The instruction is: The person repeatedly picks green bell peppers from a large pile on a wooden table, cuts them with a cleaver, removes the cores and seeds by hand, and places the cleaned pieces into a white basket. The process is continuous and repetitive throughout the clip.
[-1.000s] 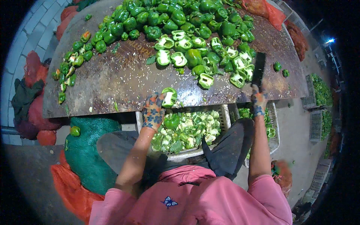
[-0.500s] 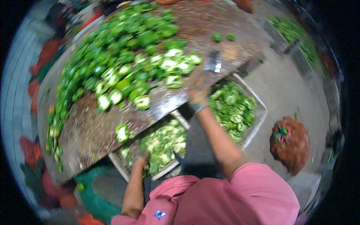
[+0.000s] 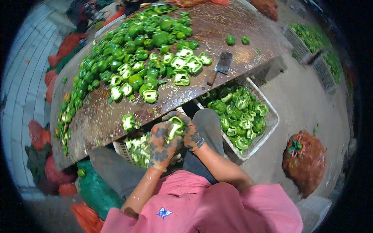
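Observation:
In gloves patterned with flowers, my left hand (image 3: 161, 143) and my right hand (image 3: 188, 132) close around a cut green pepper half (image 3: 175, 127) over my lap. Another half (image 3: 128, 122) lies on the brown work board (image 3: 206, 23) near its front edge, left of my hands. A cleaver (image 3: 221, 65) with a wooden handle lies on the board to the right, beside other halved peppers (image 3: 180, 77) and a large pile of whole peppers (image 3: 128, 50). Below the edge, a crate of pale trimmings (image 3: 138, 149) is partly hidden by my left arm and leg.
A crate of cut peppers (image 3: 244, 120) stands right of my knee. A red mesh sack (image 3: 305, 167) sits on the concrete floor (image 3: 307, 108). More crates of greens (image 3: 324, 70) stand at upper right. Green (image 3: 93, 186) and red sacks (image 3: 54, 173) lie at left.
The cleaver, earlier in my right hand, lies released on the board. My hands have come together around a pepper half. The view has swung, showing more of the floor at right.

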{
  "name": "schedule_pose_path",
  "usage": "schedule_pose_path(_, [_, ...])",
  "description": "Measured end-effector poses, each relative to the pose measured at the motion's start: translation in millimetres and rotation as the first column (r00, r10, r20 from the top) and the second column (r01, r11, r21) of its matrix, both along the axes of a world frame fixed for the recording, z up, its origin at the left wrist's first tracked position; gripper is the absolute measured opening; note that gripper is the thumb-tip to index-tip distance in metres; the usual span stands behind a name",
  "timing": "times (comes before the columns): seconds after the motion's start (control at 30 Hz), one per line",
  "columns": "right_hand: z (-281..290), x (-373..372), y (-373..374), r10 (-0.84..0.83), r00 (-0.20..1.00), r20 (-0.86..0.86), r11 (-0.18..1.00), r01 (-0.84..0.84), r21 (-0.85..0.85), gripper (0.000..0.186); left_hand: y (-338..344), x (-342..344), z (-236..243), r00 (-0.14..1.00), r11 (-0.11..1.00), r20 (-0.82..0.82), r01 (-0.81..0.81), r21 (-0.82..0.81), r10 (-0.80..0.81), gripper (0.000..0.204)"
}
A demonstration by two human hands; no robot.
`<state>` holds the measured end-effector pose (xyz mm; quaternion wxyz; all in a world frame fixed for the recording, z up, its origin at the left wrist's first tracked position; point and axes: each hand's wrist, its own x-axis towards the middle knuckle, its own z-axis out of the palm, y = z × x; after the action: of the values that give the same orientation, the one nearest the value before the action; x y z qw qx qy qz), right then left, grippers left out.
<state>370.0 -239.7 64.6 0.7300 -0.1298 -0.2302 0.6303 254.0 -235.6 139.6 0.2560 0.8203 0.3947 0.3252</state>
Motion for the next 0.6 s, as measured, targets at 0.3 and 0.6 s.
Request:
schedule_pose_path(0.3, [1, -9, -23, 0.063, 0.998, -0.005, 0.996, -0.063, -0.070, 0.048, -54, -14, 7, 0.983, 0.988, -0.159, 0.105, 0.109, -0.087, 0.054])
schedule_pose_path(0.6, [25, -45, 1, -0.404, 0.206, 0.891, 0.854, -0.264, 0.449, 0.029, -55, -86, -74, 0.994, 0.960, 0.076, -0.060, -0.274, 0.084, 0.034])
